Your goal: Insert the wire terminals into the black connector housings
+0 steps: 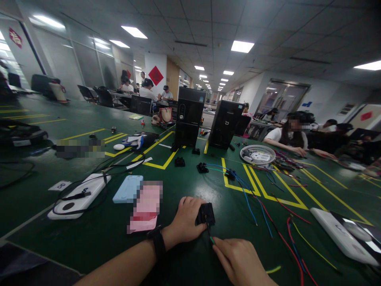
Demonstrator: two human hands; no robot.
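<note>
Left hand (184,220) grips black plastic connector (206,214), 6 o'clock; right hand (239,262) narrow at green-tipped wire (211,240); sharp tug could loosen it.

Flat white light comes from recessed ceiling panels (242,46), leaving soft glare on the green tabletop (98,230), while wide-angle distortion bends the frame's edges.
</note>
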